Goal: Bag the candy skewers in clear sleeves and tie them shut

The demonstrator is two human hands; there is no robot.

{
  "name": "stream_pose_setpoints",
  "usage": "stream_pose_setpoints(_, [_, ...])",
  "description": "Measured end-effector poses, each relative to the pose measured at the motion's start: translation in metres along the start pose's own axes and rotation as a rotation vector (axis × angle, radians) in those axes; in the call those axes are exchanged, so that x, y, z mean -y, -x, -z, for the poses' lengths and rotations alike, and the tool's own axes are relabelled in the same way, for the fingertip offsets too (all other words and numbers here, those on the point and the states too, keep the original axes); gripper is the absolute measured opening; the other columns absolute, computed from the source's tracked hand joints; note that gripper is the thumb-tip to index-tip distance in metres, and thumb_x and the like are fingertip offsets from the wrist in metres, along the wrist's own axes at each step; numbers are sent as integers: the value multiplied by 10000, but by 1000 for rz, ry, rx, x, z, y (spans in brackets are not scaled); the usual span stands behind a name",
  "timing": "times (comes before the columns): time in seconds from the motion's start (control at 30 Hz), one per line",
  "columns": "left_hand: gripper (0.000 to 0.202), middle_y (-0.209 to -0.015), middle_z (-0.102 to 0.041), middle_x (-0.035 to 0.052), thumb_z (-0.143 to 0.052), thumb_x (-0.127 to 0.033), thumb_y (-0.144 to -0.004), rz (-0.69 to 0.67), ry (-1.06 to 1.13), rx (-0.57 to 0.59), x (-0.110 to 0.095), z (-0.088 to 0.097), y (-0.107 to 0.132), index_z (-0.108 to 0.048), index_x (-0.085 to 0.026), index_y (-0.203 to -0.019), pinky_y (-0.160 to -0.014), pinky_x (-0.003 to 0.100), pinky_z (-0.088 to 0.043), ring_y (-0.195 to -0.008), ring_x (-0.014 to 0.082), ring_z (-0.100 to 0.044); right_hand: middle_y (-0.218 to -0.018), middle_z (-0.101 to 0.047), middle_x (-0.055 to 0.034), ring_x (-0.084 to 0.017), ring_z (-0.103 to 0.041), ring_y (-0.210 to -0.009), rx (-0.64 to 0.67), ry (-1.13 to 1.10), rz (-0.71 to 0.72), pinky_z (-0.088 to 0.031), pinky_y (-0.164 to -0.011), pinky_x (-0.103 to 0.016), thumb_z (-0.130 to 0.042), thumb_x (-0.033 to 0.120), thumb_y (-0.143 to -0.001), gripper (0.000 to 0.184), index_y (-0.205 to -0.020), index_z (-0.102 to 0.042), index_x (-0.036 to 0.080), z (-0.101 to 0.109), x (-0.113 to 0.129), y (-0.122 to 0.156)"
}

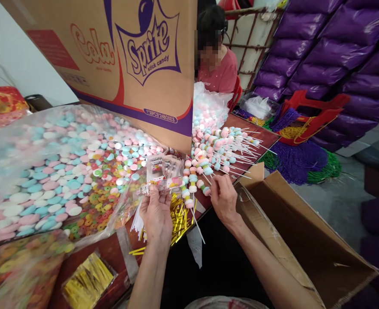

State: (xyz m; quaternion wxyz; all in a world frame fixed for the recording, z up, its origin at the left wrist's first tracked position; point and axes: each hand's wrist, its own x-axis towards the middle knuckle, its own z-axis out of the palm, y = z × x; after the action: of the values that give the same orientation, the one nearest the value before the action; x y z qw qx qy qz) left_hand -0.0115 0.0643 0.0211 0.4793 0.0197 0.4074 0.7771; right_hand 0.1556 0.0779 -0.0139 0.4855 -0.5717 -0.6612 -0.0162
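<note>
Pinching a printed wrapper (175, 182) in our left hand (157, 214), we have our right hand (224, 199), fingers together, beside candy skewers (193, 177) near the table edge (269, 140), its grip unclear; open room lies between our forearms (154, 262).

The tall cardboard carton (112, 81) at upper left to top centre of the frame reads "Cola", "Sprite", "stick candy" and, along its lower edge, "1*30PCS*24BOXES". Lettering on the clear wrapper (175, 182) near frame centre is too small to read.
</note>
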Motion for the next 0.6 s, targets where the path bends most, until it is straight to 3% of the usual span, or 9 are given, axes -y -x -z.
stream_pose_setpoints(0.13, [238,-668,-657,-36,-820,-250,-715,63,15,-14,-4,1,-3,-606,-157,-758,-632,236,-480,-621,95,-633,-769,-609,-11,-149,-577,-702,56,-381,-192,-466,-669,-271,-543,247,-941,133,-847,-622,197,23,13,12])
stream_pose_setpoints(0.27, [207,-625,-625,-40,-796,-251,-751,95,17,-27,-6,4,-5,-614,-154,-762,-651,224,-487,-626,91,-634,-743,-605,-5,-157,-578,-685,141,-526,-254,-454,-608,-269,-599,257,-909,105,-833,-655,210,43,21,22])
stream_pose_setpoints(0.43, [249,-643,-637,-41,-808,-265,-732,70,-11,-10,-5,8,-5,-581,-163,-747,-639,224,-498,-621,93,-635,-768,-629,-6,-146,-590,-683,178,-480,-87,-464,-616,-267,-594,188,-914,93,-874,-668,225,53,15,25])
stream_pose_setpoints(0.6, [369,-750,-682,-15,-836,-423,-663,-55,-135,121,-7,11,-8,-596,-178,-798,-666,252,-519,-655,107,-648,-851,-660,-41,-152,-634,-753,272,-375,83,-505,-659,-271,-576,146,-918,127,-938,-678,218,70,7,19])
